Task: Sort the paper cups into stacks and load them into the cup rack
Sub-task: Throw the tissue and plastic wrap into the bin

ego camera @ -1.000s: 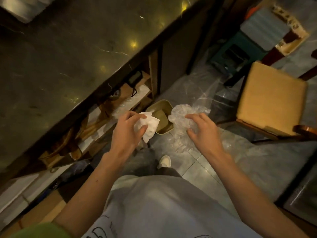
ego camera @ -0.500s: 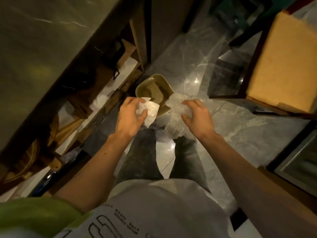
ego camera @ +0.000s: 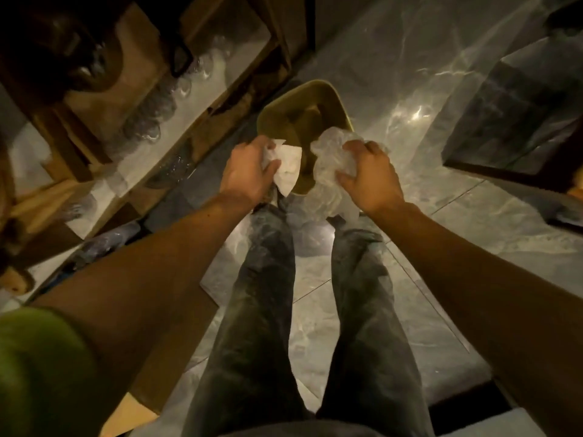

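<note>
In the head view, a bin (ego camera: 328, 99) with an olive rim is seen standing on the pale marble floor (ego camera: 394, 77), and everything else is placed here by it. The left hand (ego camera: 249, 171) is held over the bin's near left edge, its fingers clenched around a crumpled white paper napkin (ego camera: 287, 165), which hangs down over the bin's opening. The right hand (ego camera: 369, 178) is held over the bin's near right edge, closed on a bunched wad of clear plastic wrap (ego camera: 331, 159); the loose tail of the wrap trails down toward the person's legs. The two hands are close together but apart, with the napkin and the wrap almost touching between them.

To the left of the bin, wooden shelving (ego camera: 220, 99) is seen, and on its shelves rows of clear plastic cups (ego camera: 151, 124) lie wrapped in sleeves, well apart from both hands. No paper cups or cup rack can be made out in the dim light. Nearer than the bin, the person's dark trousers (ego camera: 265, 294) are seen, and a green sleeve (ego camera: 34, 367) at the left arm.
</note>
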Action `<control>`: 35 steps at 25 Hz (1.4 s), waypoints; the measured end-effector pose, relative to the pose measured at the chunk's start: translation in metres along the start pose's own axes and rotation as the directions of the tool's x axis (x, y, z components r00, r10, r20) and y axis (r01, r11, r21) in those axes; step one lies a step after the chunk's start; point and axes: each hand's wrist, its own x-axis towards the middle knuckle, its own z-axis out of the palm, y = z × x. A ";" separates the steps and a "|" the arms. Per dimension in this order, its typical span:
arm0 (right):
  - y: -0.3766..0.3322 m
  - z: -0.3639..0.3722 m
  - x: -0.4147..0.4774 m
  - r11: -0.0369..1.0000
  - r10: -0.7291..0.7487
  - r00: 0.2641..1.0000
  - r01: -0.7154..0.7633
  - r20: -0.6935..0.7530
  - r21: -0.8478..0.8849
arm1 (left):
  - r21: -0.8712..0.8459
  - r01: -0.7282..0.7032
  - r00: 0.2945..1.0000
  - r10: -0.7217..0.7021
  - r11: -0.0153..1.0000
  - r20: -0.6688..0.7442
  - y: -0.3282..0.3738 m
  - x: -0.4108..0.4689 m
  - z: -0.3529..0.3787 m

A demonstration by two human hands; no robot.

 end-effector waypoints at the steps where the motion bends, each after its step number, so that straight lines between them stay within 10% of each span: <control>1: 0.004 0.009 0.012 1.000 -0.002 1.000 0.002 0.019 -0.025 | -0.010 0.031 1.000 -0.031 0.999 -0.002 -0.007 0.011 0.008; 15: 0.040 0.101 0.141 0.966 -0.049 0.997 0.061 0.052 -0.252 | 0.063 -0.066 0.996 0.070 0.996 -0.054 -0.061 0.129 0.108; 35: 0.039 0.111 0.128 0.993 -0.074 0.988 0.086 0.136 -0.083 | 0.057 -0.130 0.991 0.129 0.990 0.017 -0.055 0.129 0.120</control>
